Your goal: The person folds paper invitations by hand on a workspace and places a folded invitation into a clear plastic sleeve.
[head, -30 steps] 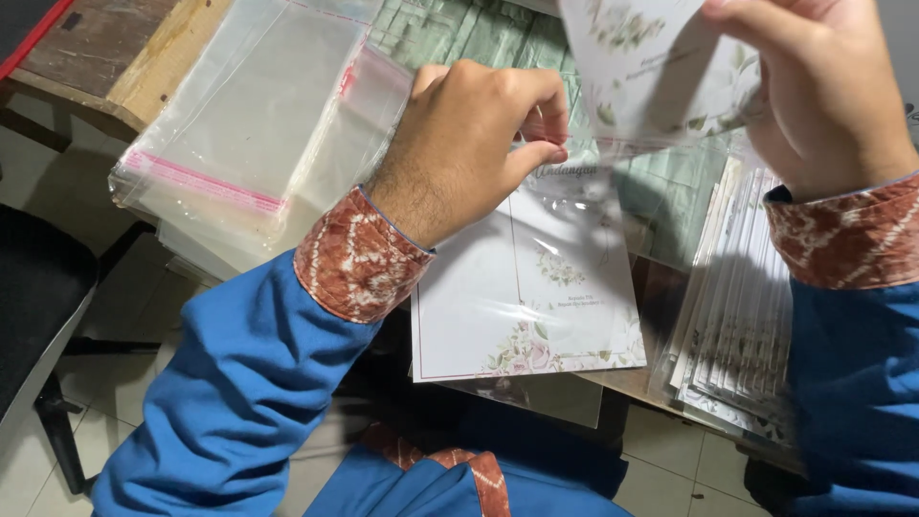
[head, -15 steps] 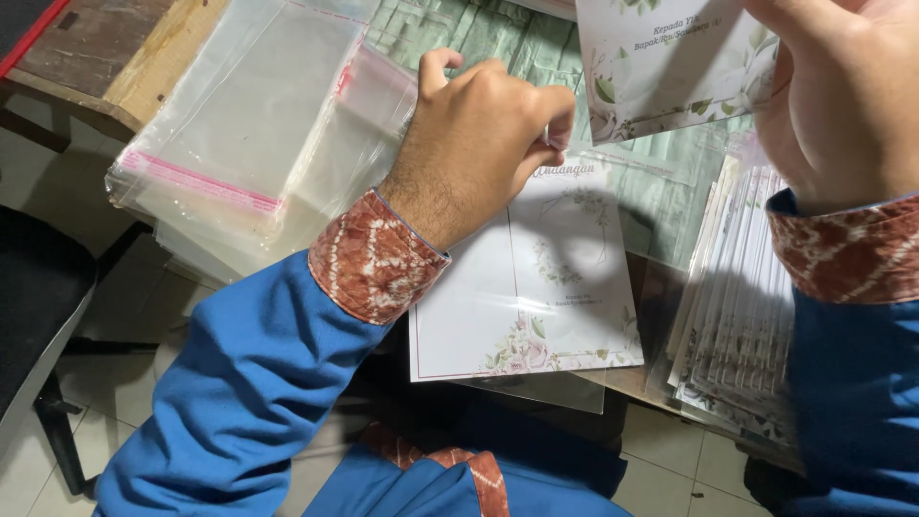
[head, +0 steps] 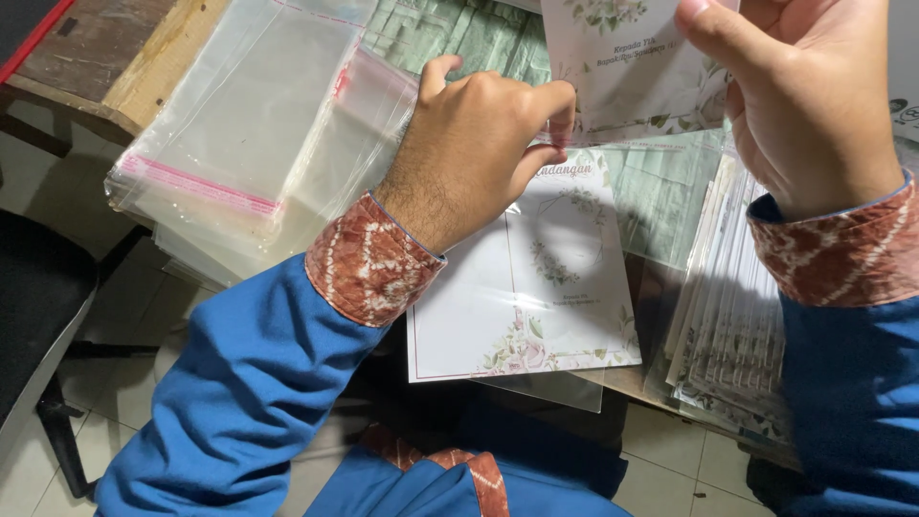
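Compared with half a second earlier, little has shifted: the left hand (head: 479,144) sits slightly lower and flatter, and the card held above it has dropped a touch, so its lower edge now meets the left fingertips.

The left hand reaches forward from a blue sleeve (head: 239,383) with a rust-red patterned cuff (head: 369,258). Its back faces up, knuckles bent, and the thumb and forefinger are closed in a pinch on the thin edge of a clear plastic sleeve (head: 661,182) just beyond the fingertips. The right hand (head: 804,96) is raised higher, wrist cocked, fingers curled shut around the side of a white floral invitation card (head: 632,67) that hangs upright between the two hands. Whether the card's lower edge is already inside the plastic cannot be told.

Directly beneath the left hand, a second floral card (head: 546,297) lies flat on the desk (head: 105,57), overhanging its near edge. To the left of the left hand lies a loose pile of empty clear bags (head: 249,144) with pink adhesive strips — they spill over the desk's wooden corner. Under the right wrist, a stack of bagged cards (head: 728,325) fans out on its side.
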